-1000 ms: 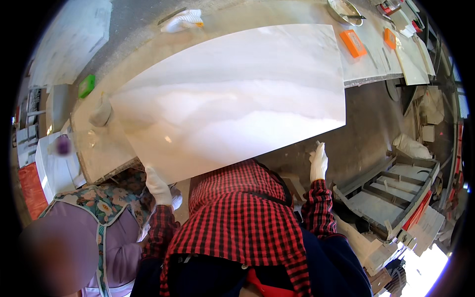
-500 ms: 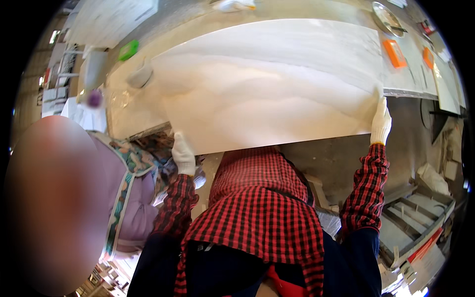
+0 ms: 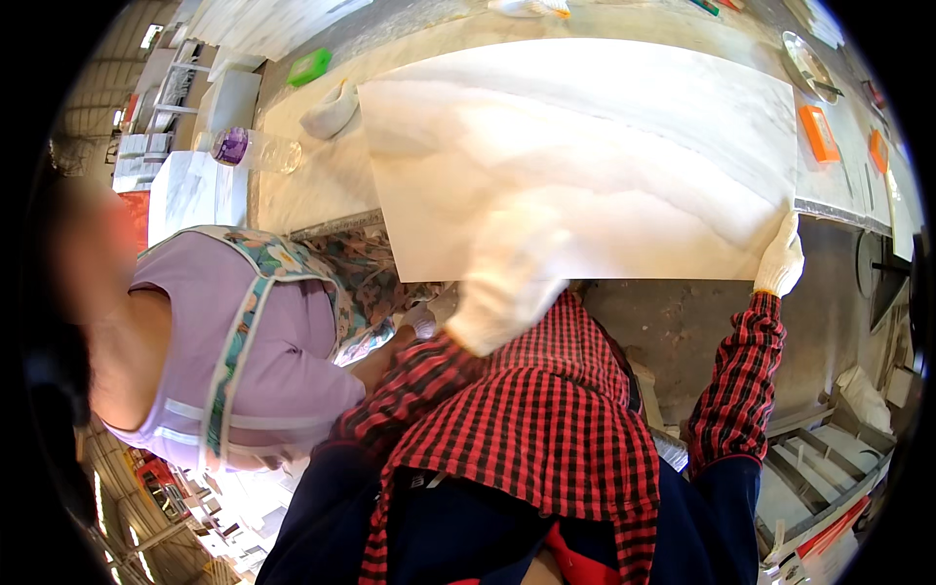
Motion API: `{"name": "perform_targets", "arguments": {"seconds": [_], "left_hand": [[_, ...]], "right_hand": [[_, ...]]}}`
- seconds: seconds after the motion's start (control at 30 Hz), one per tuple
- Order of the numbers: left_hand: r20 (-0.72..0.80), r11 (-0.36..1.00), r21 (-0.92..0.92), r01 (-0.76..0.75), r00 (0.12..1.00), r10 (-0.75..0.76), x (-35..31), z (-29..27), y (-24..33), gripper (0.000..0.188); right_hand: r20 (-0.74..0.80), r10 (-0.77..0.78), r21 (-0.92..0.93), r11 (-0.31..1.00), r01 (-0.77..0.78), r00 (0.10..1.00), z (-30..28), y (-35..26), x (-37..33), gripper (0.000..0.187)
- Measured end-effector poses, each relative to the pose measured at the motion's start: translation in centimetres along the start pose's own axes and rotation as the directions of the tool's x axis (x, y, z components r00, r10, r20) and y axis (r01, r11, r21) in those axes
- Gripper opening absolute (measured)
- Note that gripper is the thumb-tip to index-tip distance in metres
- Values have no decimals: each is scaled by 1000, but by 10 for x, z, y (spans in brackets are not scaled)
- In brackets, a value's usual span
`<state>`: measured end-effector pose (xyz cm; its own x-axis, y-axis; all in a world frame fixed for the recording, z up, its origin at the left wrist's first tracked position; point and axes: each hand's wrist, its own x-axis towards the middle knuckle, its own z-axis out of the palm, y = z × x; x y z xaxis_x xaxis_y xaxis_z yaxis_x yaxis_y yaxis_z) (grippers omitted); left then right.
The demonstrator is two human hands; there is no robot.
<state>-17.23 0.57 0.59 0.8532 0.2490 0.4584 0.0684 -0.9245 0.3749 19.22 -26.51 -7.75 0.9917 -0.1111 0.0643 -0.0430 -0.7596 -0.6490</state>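
A large white slab [image 3: 604, 166] with soft grey and beige veining lies on the worktable, its near edge jutting past the table toward me. My right hand [image 3: 781, 258], in a white knit glove, grips the slab's near right corner; some of its fingers are out of sight. My left hand [image 3: 512, 283], gloved the same way, is in front of the slab's near edge, left of the middle. Motion smears it, so its fingers cannot be made out. Both forearms wear red and black checked sleeves.
Left of the slab, the worktable [image 3: 292, 200] holds a clear bottle [image 3: 258, 151], a white glove-like bundle [image 3: 331, 109] and a green box [image 3: 309, 67]. Orange tools [image 3: 818, 135] and a round metal pan [image 3: 809, 68] are at right. A person in purple [image 3: 263, 341] bends close on my left.
My left hand has let go of the slab's near left corner and swung right, across its near edge. My right hand stays at its corner. The view has shifted left.
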Motion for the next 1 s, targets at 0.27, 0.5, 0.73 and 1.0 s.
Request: {"name": "perform_targets", "arguments": {"seconds": [0.27,0.5,0.73,1.0], "left_hand": [[270,984,140,-114,960,73,17,59,4,65],[-167,825,450,341,940,-297,-17,-23,-86,69],[-429,748,287,598,779,-458,-63,-40,-131,62],[-340,739,273,616,780,-525,-48,-32,-117,54]], "right_hand": [[-24,-13,-1,1000,13,1000,-3,-12,-8,79],[-35,-4,19,1000,4,999,-4,-10,-9,77],[-23,-16,-18,1000,16,1000,0,0,2,76],[64,-147,-291,943,159,987,-9,10,3,72]]}}
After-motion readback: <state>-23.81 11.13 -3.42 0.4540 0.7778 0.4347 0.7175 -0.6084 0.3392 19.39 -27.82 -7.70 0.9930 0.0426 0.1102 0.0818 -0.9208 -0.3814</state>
